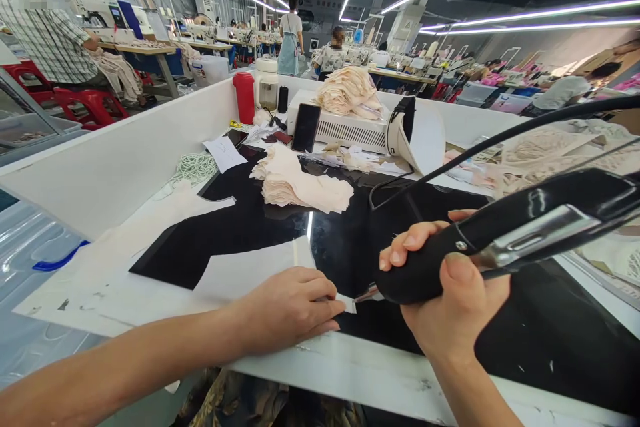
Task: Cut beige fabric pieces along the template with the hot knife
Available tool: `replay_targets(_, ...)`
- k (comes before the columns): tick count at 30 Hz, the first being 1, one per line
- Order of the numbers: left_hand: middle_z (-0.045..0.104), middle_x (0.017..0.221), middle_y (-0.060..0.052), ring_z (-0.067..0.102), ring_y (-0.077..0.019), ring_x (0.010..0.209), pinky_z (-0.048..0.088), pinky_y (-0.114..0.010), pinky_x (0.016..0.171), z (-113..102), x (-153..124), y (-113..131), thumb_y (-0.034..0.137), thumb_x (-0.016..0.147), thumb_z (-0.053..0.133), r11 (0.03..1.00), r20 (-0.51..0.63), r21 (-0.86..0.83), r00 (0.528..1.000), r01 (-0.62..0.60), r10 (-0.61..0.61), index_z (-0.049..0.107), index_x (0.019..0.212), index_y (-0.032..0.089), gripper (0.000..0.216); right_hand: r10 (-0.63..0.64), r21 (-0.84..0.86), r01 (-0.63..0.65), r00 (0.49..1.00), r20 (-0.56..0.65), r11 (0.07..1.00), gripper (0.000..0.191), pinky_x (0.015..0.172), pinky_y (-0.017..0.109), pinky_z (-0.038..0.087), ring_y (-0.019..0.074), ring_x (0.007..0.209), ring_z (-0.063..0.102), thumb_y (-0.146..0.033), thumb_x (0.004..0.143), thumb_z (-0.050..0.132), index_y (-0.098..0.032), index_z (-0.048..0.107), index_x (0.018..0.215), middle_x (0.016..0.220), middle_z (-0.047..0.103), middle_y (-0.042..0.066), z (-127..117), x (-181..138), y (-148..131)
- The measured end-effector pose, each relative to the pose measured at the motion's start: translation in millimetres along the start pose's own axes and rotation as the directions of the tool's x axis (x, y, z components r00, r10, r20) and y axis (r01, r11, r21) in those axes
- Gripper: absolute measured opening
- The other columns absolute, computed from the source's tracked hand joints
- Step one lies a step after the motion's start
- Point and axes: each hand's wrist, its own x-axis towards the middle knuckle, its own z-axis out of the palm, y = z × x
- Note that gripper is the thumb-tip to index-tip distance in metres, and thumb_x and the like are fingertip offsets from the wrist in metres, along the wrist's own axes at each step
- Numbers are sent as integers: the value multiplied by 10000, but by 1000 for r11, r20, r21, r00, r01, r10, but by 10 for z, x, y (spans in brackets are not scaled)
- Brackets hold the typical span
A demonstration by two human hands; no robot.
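My right hand (453, 297) is wrapped round the black handle of a corded hand tool (505, 233), its metal tip (367, 293) pointing down at the black table top. My left hand (295, 307) lies beside that tip, fingers pressed together and pinching the corner of a white strip of fabric (250, 270) against the table. A stack of cream fabric pieces (300, 183) sits farther back in the middle of the table.
A white wall (125, 160) borders the table on the left. At the back stand a red bottle (245, 97), a propped phone (305, 127), a white box (345, 127) with folded cloth and a white coiled cord (193, 168). Other people work at sewing tables beyond.
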Motion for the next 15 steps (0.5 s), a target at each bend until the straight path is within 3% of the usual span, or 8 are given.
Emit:
replay_targets(5,683,1073,-85,655,-202,997,547,-338,936,-27,-34,-34,305,1067,547,996,3,-38,997,82,-82,680,1149,145,223,10,-14,-11,1000,-23,1000,389,436,297,536,147,509,601,-358,760,806,-256,588,1065,719,656,-55,0,-2,-17)
replay_targets(15,681,1020,-81,639,-189,966,533,-312,911,-167,-134,-70,254,1081,509,996,32,-63,997,67,-65,685,1129,153,209,10,-36,-11,999,-45,999,412,415,292,523,148,493,583,-369,714,814,-250,586,1037,688,642,-60,-1,6,-19)
